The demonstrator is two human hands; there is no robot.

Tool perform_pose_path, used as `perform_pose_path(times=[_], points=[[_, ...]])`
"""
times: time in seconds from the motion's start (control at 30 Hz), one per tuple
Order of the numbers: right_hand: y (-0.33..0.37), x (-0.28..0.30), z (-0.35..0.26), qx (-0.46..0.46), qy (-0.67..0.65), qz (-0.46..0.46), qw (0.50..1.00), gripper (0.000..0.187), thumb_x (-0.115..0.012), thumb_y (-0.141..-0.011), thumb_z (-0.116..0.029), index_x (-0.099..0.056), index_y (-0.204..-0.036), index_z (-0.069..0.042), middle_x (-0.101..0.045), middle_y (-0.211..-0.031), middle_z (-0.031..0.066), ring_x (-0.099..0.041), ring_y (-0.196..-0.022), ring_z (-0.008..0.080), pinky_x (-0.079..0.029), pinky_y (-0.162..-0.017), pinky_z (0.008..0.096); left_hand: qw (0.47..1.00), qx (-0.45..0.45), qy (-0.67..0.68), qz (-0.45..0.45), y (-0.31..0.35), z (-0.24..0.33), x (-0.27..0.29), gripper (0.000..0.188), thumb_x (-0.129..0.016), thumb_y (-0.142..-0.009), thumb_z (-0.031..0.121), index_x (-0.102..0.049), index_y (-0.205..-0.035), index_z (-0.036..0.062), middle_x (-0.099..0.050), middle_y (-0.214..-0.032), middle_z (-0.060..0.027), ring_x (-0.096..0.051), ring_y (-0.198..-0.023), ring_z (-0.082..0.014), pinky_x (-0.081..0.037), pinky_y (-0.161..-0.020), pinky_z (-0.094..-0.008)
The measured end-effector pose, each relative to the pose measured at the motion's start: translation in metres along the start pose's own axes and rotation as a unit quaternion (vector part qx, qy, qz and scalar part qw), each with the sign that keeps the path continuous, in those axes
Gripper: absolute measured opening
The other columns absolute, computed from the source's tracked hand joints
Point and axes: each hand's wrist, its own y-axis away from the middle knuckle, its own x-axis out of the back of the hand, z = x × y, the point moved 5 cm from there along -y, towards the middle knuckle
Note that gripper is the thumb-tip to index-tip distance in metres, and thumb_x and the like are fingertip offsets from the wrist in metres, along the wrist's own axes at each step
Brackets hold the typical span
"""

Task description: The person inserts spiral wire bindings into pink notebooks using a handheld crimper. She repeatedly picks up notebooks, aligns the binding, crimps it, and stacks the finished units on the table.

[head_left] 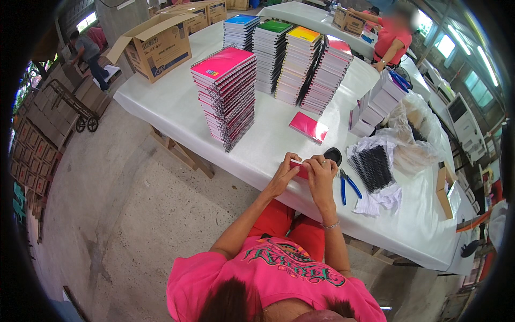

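Observation:
Both my hands meet at the near edge of the white-covered table, closed around a small red notebook [299,170]. My left hand [282,175] grips its left side, thumb on top. My right hand [320,174] pinches its right side, and some fingertips are hidden. Just beyond lies another red notebook [308,127], flat on the table. Beside my right hand are a black rounded object [332,155] and blue-handled pliers [349,187]. Further right, a bundle of black spiral binding coils [374,169] rests on crumpled white paper [383,201].
A tall stack of pink spiral notebooks [225,96] stands left of several other stacks, including a yellow-topped one [300,67]. Clear plastic bags [418,134] and stacked page blocks [375,104] lie at right. An open cardboard box [158,51] sits at the far left; a co-worker [394,40] is across the table.

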Motion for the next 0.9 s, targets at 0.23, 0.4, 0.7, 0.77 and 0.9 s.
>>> perform_pose_path(times=[0.23,0.4,0.7,0.77,0.9], points=[[-0.003,0.000,-0.009,0.005,0.013,0.007,1.000,0.013,-0.063,-0.092,-0.015,-0.068,-0.103,-0.011,-0.060,-0.105,0.0062,-0.054,-0.105,0.0259,-0.028,-0.105,0.0465,1.000,-0.007,-0.018,0.004,0.002,0.002,0.001,0.031,-0.051,-0.099,0.021,-0.042,-0.121,0.0025,-0.052,-0.115,-0.0137,-0.050,-0.110,-0.0233,-0.038,-0.100,-0.0355],[-0.004,-0.001,-0.008,0.013,0.021,0.010,1.000,0.013,-0.066,-0.091,-0.015,-0.068,-0.103,-0.011,-0.059,-0.105,0.0052,-0.055,-0.105,0.0253,-0.028,-0.104,0.0470,1.000,0.010,-0.007,0.003,0.002,0.006,-0.001,0.032,-0.052,-0.098,0.022,-0.041,-0.121,0.0022,-0.052,-0.115,-0.0147,-0.051,-0.109,-0.0255,-0.038,-0.100,-0.0365],[-0.003,-0.001,-0.011,-0.007,-0.006,0.017,1.000,0.015,-0.069,-0.089,-0.016,-0.067,-0.103,-0.011,-0.060,-0.104,0.0044,-0.056,-0.103,0.0247,-0.029,-0.104,0.0464,1.000,-0.011,-0.015,0.021,0.002,0.002,0.001,0.033,-0.050,-0.098,0.022,-0.038,-0.121,0.0018,-0.050,-0.117,-0.0143,-0.050,-0.112,-0.0268,-0.037,-0.102,-0.0384],[-0.004,-0.001,-0.009,-0.037,-0.027,0.014,0.999,0.014,-0.068,-0.089,-0.016,-0.067,-0.102,-0.011,-0.060,-0.104,0.0046,-0.056,-0.103,0.0249,-0.029,-0.104,0.0471,0.999,-0.025,-0.008,0.024,0.002,-0.002,0.001,0.034,-0.050,-0.098,0.023,-0.039,-0.122,0.0021,-0.049,-0.118,-0.0141,-0.050,-0.113,-0.0267,-0.037,-0.102,-0.0380],[-0.005,-0.005,-0.010,-0.002,0.021,0.000,1.000,0.011,-0.066,-0.091,-0.016,-0.068,-0.100,-0.010,-0.061,-0.103,0.0051,-0.056,-0.102,0.0250,-0.028,-0.104,0.0483,0.999,-0.047,-0.008,0.015,0.002,-0.009,0.004,0.032,-0.050,-0.099,0.018,-0.039,-0.124,0.0026,-0.049,-0.116,-0.0111,-0.049,-0.112,-0.0216,-0.038,-0.101,-0.0346]])
